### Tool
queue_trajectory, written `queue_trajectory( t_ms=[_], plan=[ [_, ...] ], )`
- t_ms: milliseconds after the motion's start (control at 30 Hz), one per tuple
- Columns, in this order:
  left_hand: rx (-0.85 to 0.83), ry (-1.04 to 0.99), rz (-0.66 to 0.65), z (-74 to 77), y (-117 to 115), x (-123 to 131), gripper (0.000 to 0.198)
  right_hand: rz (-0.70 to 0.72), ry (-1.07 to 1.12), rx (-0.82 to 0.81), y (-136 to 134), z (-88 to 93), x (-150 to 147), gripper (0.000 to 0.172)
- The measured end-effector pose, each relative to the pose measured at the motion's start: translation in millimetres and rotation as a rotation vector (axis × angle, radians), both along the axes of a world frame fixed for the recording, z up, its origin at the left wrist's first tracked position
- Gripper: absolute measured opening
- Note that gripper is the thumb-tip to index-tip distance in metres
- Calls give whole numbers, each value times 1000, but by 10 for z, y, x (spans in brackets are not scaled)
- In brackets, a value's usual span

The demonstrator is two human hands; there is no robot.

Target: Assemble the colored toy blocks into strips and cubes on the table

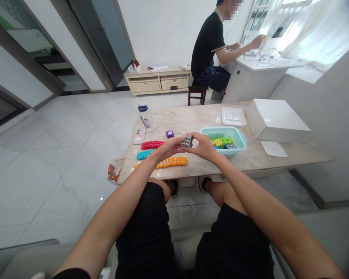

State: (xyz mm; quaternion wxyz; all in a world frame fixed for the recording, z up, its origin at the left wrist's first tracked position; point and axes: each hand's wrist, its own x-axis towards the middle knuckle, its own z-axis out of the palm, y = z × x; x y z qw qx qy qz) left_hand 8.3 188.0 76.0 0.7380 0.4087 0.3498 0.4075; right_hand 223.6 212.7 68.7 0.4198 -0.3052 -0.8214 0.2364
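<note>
White room, pale marble-patterned table (192,120) in front of the seated wearer. Gray block cluster (187,141) was up over the table's middle, between both hands. Left hand (173,145) pinched its left side, thumb on the near upper edge, other fingers underneath; right hand (205,147) pinched the right side, thumb low, index finger curled over the top. Both forearms reached forward and converged, elbows wide, wrists slightly bent inward. Just beyond the cluster: purple cube (170,134). By the left forearm: red block strip (151,145), teal one (144,155), orange one (176,161), partly covered by the arm. Right of the right hand: mint tub (242,146) with green blocks (227,140) and a yellow gear piece (218,142). Farther out: pink phone (139,137), clear bottle (145,117), clear plastic lid (233,116), white box (280,118). Background: person in black shirt (208,44) sat at a white desk (258,64).
</note>
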Motion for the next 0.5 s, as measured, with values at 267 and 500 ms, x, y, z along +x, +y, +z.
queue_trajectory(
  t_ms=[267,500],
  plan=[
    [32,49,29,-11,14,25,40,25,-36,10,24,-39,6,57],
    [58,83,31,-38,28,17,40,39,-29,28,-1,-20,2,67]
  ],
)
